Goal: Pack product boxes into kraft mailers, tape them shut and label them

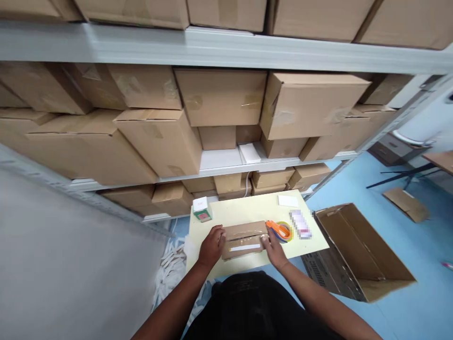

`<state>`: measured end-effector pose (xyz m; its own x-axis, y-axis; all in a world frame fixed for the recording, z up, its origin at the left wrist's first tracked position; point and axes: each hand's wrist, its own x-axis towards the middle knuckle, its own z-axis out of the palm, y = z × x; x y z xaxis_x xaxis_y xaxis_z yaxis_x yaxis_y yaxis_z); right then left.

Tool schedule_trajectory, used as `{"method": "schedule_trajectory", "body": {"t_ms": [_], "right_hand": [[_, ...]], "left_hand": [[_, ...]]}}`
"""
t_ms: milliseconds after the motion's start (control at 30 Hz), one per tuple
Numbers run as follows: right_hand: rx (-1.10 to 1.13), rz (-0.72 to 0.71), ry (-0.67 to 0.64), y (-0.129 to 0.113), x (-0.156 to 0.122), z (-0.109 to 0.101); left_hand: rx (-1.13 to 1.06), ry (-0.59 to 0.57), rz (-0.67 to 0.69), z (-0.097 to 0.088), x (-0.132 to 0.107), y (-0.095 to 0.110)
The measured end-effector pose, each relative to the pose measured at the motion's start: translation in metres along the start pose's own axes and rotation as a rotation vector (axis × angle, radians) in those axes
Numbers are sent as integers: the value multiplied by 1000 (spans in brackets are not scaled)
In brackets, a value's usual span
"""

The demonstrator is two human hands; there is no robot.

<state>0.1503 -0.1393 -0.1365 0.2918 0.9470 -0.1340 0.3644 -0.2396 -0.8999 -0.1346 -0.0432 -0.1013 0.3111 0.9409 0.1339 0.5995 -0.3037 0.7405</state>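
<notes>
A small, flat cardboard box [244,230] lies on the pale yellow table top [230,211], with shiny tape on it and a white strip along its near part. My left hand [212,245] is closed around the box's left end. At the right end my right hand [274,248] grips the box, thumb on top. Just beyond that hand an orange-handled tool [278,229] rests over yellow and blue rings that look like tape rolls; its exact kind is unclear.
A green-and-white carton [202,209] stands at the table's back left. White slips [288,200] and a blurred packet [300,224] lie at right. An open carton [364,250] sits on the floor. Shelves [226,52] hold many boxes; paper scraps [172,267] lie left.
</notes>
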Motion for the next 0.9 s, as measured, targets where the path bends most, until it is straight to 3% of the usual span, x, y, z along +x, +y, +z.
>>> {"method": "schedule_trajectory", "body": {"t_ms": [167, 300, 467, 667, 767, 900], "right_hand": [[-142, -31, 92, -3, 12, 11], [-195, -56, 81, -3, 15, 9], [-236, -84, 61, 2, 15, 9], [-344, -81, 14, -8, 11, 9], [-308, -90, -28, -4, 11, -2], [-333, -138, 34, 33, 15, -43]], "left_hand": [[76, 22, 26, 12, 10, -13], [10, -14, 36, 13, 1, -1], [24, 0, -45, 22, -10, 12], [59, -51, -74, 34, -19, 18], [86, -18, -57, 39, -19, 16], [107, 0, -92, 45, -21, 2]]}}
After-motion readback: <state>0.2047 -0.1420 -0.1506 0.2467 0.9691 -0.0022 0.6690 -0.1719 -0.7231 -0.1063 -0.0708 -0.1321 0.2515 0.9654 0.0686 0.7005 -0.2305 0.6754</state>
